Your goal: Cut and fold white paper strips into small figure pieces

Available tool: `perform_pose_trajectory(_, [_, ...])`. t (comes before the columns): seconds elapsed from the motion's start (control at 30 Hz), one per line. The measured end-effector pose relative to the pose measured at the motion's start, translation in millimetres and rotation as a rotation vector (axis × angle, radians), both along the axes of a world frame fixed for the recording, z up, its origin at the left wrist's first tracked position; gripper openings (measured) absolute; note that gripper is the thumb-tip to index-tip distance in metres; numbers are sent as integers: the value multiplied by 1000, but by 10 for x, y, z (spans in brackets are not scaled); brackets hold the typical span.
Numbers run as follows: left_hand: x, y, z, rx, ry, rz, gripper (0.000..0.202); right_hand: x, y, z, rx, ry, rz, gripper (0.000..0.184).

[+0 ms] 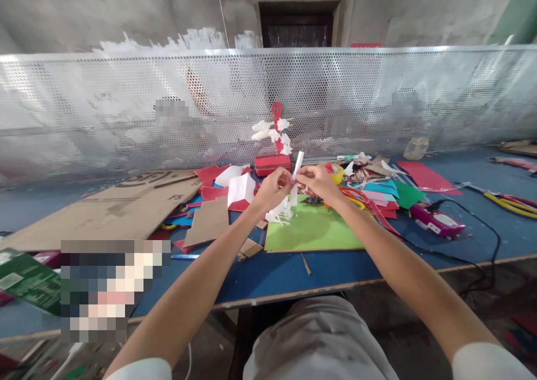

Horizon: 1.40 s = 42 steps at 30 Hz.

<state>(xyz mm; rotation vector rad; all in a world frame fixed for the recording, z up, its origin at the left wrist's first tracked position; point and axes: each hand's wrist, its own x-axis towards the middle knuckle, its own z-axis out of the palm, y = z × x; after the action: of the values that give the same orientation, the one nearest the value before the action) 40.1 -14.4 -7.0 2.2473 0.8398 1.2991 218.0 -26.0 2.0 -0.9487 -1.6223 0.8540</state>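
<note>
Both hands meet over the green sheet [319,231], pinching a narrow white paper strip [298,162] that stands roughly upright. The fingers of my left hand [274,187] are closed on the strip from the left. From the right, my right hand [319,181] grips it with thumb and fingertips. Below my left hand, a clump of thin white paper cuttings [282,212] rests on the green sheet's left corner. Behind the hands stands a red box [272,165] with a red upright piece [277,111] bearing several white paper flowers [285,139].
Brown cardboard [104,206] covers the table's left side. Scissors [354,196], coloured paper [380,190] and a purple device [438,221] with a black cable lie to the right. Pliers [512,201] sit farther right. A perforated metal screen [226,100] rises behind the table.
</note>
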Motion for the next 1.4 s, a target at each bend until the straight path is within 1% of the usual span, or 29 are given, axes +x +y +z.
perform_pose_trajectory(0.2, [0, 29, 2, -13, -4, 16, 14, -5, 3, -7, 8, -7, 3, 15])
perform_pose_trajectory(0.47, [-6, 21, 17, -33, -12, 8, 12, -10, -2, -8, -11, -22, -2, 17])
perform_pose_trajectory(0.73, [-12, 21, 18, -49, -7, -6, 12, -7, 6, -9, 39, -6, 19, 16])
perform_pose_trajectory(0.87, [-8, 26, 8, -48, -29, -19, 13, -5, 6, -6, 72, -38, 0, 16])
perform_pose_trajectory(1.0, [-5, -6, 19, -62, -25, -27, 18, 7, 20, -21, 154, -90, -12, 17])
perform_pose_trajectory(1.13, [-14, -28, 33, -30, 19, 27, 15, 8, 41, -53, 256, -178, -48, 16])
perform_pose_trajectory(1.23, [-21, -7, 21, -11, 34, 46, 12, 3, 60, -80, 242, -215, -67, 16])
perform_pose_trajectory(1.4, [-17, 50, -7, -107, -29, -15, 12, 8, 82, -90, 224, -204, -68, 14])
